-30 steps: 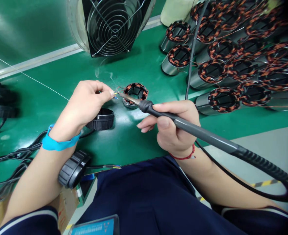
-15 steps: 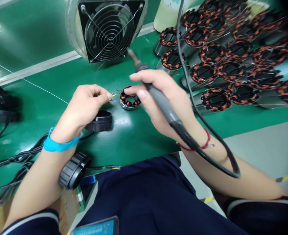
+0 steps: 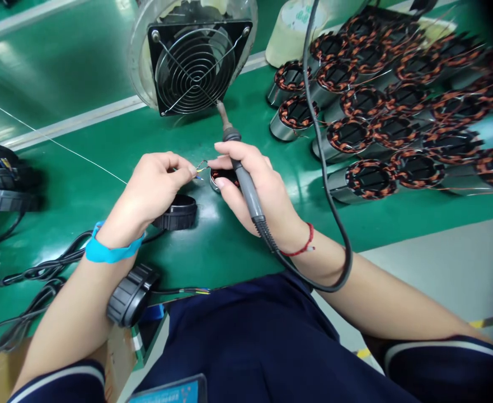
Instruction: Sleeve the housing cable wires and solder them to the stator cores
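My left hand [image 3: 156, 182] pinches thin coloured wire ends [image 3: 200, 172], yellow and blue, between thumb and forefinger. A black ribbed round housing [image 3: 182, 212] rests on the bench just below that hand. My right hand [image 3: 267, 193] grips a grey soldering iron [image 3: 248, 190] by its handle, with the tip pointing up and away, near the fan. The thumb and fingertips of the same hand reach over a small copper-wound stator [image 3: 215, 182] and its thin leads, close to the wire ends. My fingers partly hide the stator; whether they pinch a lead I cannot tell.
A fan with a wire guard [image 3: 196, 78] stands at the back. Rows of copper-wound stators [image 3: 351, 137] fill the right. Another black housing [image 3: 131, 296] lies by my left forearm, near black cables [image 3: 48, 268]. The iron's cord [image 3: 324, 157] loops over my right forearm.
My right hand has shifted left and turned the soldering iron more upright, covering more of the stator. My left hand keeps its pinch on the wires. The view has shifted slightly.
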A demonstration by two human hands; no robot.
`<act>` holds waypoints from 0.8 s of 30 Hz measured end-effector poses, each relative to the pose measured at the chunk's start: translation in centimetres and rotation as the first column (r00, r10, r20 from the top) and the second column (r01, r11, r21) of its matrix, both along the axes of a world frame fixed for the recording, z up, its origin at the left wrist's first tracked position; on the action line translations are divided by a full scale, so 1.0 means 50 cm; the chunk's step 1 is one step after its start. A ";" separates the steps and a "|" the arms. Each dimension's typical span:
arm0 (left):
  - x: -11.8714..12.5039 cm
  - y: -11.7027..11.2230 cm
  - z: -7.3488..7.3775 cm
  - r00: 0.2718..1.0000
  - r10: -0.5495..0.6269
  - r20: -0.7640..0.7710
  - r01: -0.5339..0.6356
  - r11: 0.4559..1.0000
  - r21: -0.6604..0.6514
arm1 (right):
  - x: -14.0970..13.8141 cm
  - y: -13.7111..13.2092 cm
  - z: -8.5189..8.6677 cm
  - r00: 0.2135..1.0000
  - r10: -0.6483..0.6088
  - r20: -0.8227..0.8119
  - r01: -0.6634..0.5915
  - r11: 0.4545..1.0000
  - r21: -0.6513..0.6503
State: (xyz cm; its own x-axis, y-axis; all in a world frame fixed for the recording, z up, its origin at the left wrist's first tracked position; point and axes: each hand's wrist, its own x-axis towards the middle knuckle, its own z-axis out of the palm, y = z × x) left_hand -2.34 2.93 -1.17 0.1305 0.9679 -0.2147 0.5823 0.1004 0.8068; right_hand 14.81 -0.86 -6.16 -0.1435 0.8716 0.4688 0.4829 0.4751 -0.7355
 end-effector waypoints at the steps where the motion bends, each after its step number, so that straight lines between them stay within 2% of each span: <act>1: 0.000 0.000 0.000 1.000 0.002 0.003 -0.002 1.000 0.000 | -0.003 0.001 -0.002 1.000 -0.022 -0.003 0.022 1.000 0.010; 4: -0.001 0.000 -0.001 1.000 0.013 0.015 -0.013 1.000 0.001 | -0.016 0.002 -0.007 0.996 -0.084 0.033 0.082 0.995 0.060; 10: -0.005 0.001 -0.008 0.998 -0.015 0.057 0.014 0.999 0.031 | -0.047 0.001 -0.014 0.972 -0.131 0.193 0.103 0.984 0.146; 12: -0.007 0.001 -0.012 0.998 -0.033 0.046 0.029 0.997 0.072 | -0.051 0.002 -0.014 0.967 -0.149 0.206 0.118 0.981 0.155; 14: -0.009 -0.002 -0.013 0.998 -0.062 0.006 0.059 0.980 0.189 | -0.051 0.004 -0.013 0.971 -0.158 0.177 0.128 0.977 0.171; 15: -0.010 -0.004 -0.013 0.997 -0.069 -0.023 0.072 0.957 0.281 | -0.049 0.006 -0.012 0.977 -0.151 0.149 0.124 0.976 0.179; 17: -0.014 -0.009 -0.009 0.995 -0.056 -0.085 0.090 0.874 0.477 | -0.044 0.009 -0.009 0.991 -0.114 0.063 0.101 0.978 0.183; 19: -0.016 -0.015 -0.002 0.988 -0.059 -0.144 0.134 0.793 0.594 | -0.039 0.013 -0.007 0.997 -0.059 -0.050 0.067 0.980 0.186; 22: -0.015 -0.022 0.006 0.954 -0.167 -0.249 0.289 0.733 0.615 | -0.032 0.018 -0.006 0.981 0.007 -0.193 0.031 0.981 0.191; 24: -0.014 -0.024 0.008 0.929 -0.215 -0.300 0.359 0.717 0.597 | -0.029 0.020 -0.009 0.976 0.017 -0.216 0.019 0.986 0.167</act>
State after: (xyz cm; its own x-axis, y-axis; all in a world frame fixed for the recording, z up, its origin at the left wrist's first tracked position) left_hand -3.05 1.75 -0.79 0.4502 0.8083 0.3795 0.6469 -0.5882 0.4853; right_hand 13.37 0.16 -6.61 -0.0224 0.7785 0.6273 0.3222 0.5996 -0.7326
